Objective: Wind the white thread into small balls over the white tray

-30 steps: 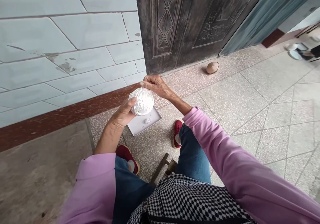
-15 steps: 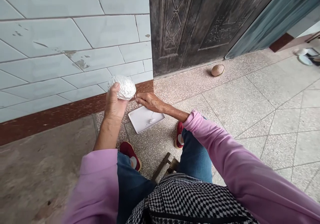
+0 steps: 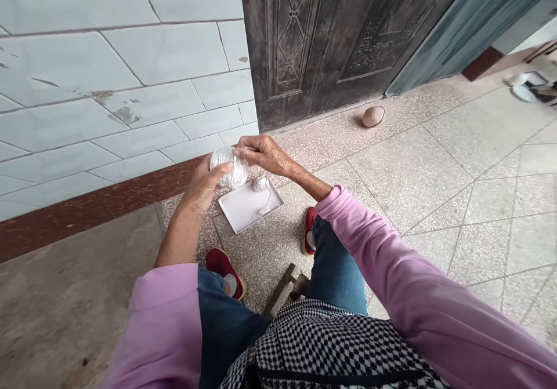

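Checkered cloth (image 3: 331, 342) across lap, nearest, well back from both hands. Bit of wooden stool (image 3: 281, 290) just past it, btwn legs. L hand (image 3: 200, 189) grips big white ball of strands (image 3: 237, 175), thumb on near side, fingers mostly hidden. R hand (image 3: 263, 152) touches same ball's upper R side, thumb & fingers curled in; can't tell if a strand's pinched. Red shoes (image 3: 221, 267) on floor, nearer than hands, one each side. Pale tray (image 3: 239, 209) on floor below hands, w/ smaller white ball (image 3: 260, 184) at far edge, loose strand (image 3: 264, 210) nearby. Tiled wall (image 3: 165, 105) beyond L hand; dark door (image 3: 313, 35) past R hand. Roundish brown obj. (image 3: 373, 116) on floor, well R of R hand; teal curtain (image 3: 474, 24) farther off.
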`<state>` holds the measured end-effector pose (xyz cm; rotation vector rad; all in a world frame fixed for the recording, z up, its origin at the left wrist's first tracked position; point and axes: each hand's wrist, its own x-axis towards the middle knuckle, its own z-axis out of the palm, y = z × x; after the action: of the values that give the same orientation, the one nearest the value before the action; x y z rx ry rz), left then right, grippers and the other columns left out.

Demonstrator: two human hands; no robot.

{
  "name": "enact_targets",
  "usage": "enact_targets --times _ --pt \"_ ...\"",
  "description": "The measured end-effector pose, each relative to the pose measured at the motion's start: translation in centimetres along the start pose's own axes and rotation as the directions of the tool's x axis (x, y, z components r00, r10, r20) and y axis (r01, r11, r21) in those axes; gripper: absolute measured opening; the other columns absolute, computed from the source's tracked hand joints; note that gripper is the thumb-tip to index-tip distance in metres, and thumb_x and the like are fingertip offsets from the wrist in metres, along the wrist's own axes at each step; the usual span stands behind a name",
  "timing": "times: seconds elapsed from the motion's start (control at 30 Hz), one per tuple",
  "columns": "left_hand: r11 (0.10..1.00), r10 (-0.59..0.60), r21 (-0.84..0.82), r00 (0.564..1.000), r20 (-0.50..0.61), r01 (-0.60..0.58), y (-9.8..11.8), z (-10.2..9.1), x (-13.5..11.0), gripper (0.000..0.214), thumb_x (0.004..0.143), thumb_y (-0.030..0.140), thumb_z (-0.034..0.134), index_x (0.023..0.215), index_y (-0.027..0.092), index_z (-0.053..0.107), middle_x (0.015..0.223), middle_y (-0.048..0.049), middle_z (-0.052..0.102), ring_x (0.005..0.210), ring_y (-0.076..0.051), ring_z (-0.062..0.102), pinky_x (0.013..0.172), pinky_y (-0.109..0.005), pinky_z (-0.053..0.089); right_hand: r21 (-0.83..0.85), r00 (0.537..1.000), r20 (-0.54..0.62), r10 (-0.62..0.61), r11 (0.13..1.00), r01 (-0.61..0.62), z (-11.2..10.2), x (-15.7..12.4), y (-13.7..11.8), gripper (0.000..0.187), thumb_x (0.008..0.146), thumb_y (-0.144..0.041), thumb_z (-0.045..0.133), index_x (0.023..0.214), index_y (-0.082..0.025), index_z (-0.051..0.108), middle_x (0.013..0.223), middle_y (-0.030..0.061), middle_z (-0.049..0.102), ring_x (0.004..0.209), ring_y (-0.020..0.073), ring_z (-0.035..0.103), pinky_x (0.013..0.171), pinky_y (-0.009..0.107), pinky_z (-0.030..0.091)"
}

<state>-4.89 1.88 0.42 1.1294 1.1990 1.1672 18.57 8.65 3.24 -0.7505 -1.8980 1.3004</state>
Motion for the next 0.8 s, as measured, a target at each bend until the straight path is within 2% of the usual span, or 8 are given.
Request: enact_targets --times 0.07,0.13,0.23,0.37,0.47,0.6,0.67,0.8 --pt "0.996 -0.073 -0.050 0.992 0.105 0.079 0.4 0.9 -0.6 0.085 0.078 0.076 0.110 0.136 0.020 0.085 0.112 -0.0148 0.088 0.112 -0.044 0.089 0.089 -0.050 0.076 0.065 0.998 -0.061 -0.002 0.998 0.006 -0.9 0.4 0.4 0.072 0.120 -0.078 0.092 0.083 -0.026 0.059 0.077 -0.0029 0.053 0.079 0.0177 0.048 0.071 0.032 0.042" --pt "0.989 -0.087 -0.099 0.976 0.197 0.108 0.7 1.7 -1.0 0.092 0.076 0.081 0.111 0.141 0.020 0.086 0.115 -0.0187 0.089 0.121 -0.051 0.090 0.097 -0.059 0.079 0.096 0.995 -0.092 0.024 0.995 -0.016 -1.5 0.6 0.7 0.073 0.118 -0.081 0.094 0.083 -0.027 0.060 0.076 -0.0026 0.054 0.081 0.0188 0.048 0.069 0.032 0.043" --pt "0.974 -0.032 -0.212 0.977 0.210 0.078 0.7 2.7 -1.3 0.095 0.074 0.080 0.114 0.147 0.025 0.087 0.119 -0.0201 0.090 0.136 -0.058 0.088 0.106 -0.067 0.081 0.094 0.990 -0.104 0.094 0.992 -0.084 -2.0 0.5 0.7 0.070 0.121 -0.073 0.095 0.084 -0.027 0.059 0.075 -0.0035 0.054 0.082 0.0177 0.048 0.071 0.032 0.043" --pt "0.934 -0.007 -0.354 0.991 0.135 0.055 0.5 3.3 -1.1 0.104 0.065 0.077 0.120 0.147 0.023 0.085 0.121 -0.0199 0.091 0.149 -0.063 0.083 0.113 -0.070 0.081 0.088 0.985 -0.140 0.102 0.992 -0.090 -1.7 0.4 1.3 0.068 0.125 -0.059 0.093 0.080 -0.026 0.053 0.077 -0.0044 0.052 0.081 0.0160 0.047 0.074 0.031 0.042" --pt "0.915 0.024 -0.403 0.998 0.066 0.005 0.4 3.3 -0.7 0.101 0.071 0.081 0.118 0.144 0.020 0.084 0.127 -0.0192 0.091 0.160 -0.060 0.077 0.117 -0.062 0.080 0.072 0.984 -0.157 0.087 0.994 -0.076 -0.9 0.4 2.3 0.060 0.131 -0.047 0.081 0.082 -0.026 0.053 0.079 -0.0044 0.050 0.081 0.0166 0.049 0.078 0.031 0.043" --pt "0.903 0.057 -0.423 0.997 -0.042 -0.069 0.4 3.3 -0.3 0.095 0.076 0.086 0.113 0.142 0.025 0.085 0.139 -0.0175 0.092 0.164 -0.053 0.077 0.112 -0.052 0.080 -0.081 0.984 -0.143 0.107 0.989 -0.120 0.6 0.4 3.0 0.039 0.131 -0.023 0.068 0.093 -0.023 0.061 0.086 -0.0019 0.061 0.089 0.0197 0.060 0.090 0.032 0.046" --pt "0.896 0.056 -0.435 0.993 -0.100 -0.094 0.5 3.3 -0.1 0.091 0.076 0.085 0.113 0.139 0.027 0.085 0.145 -0.0181 0.092 0.162 -0.051 0.078 0.110 -0.051 0.081 -0.195 0.987 -0.103 0.120 0.971 -0.138 1.3 0.2 2.9 0.036 0.130 -0.014 0.064 0.096 -0.024 0.060 0.092 0.0003 0.068 0.096 0.0215 0.066 0.096 0.032 0.047" --pt "0.882 0.058 -0.440 0.967 -0.250 -0.167 0.8 2.8 0.4 0.079 0.078 0.087 0.109 0.125 0.029 0.083 0.144 -0.0169 0.092 0.162 -0.048 0.077 0.104 -0.049 0.080 -0.325 0.990 0.053 0.129 0.940 -0.105 3.3 -0.8 2.2 0.033 0.133 -0.018 0.065 0.101 -0.025 0.060 0.103 0.0051 0.076 0.103 0.0244 0.071 0.101 0.035 0.047"
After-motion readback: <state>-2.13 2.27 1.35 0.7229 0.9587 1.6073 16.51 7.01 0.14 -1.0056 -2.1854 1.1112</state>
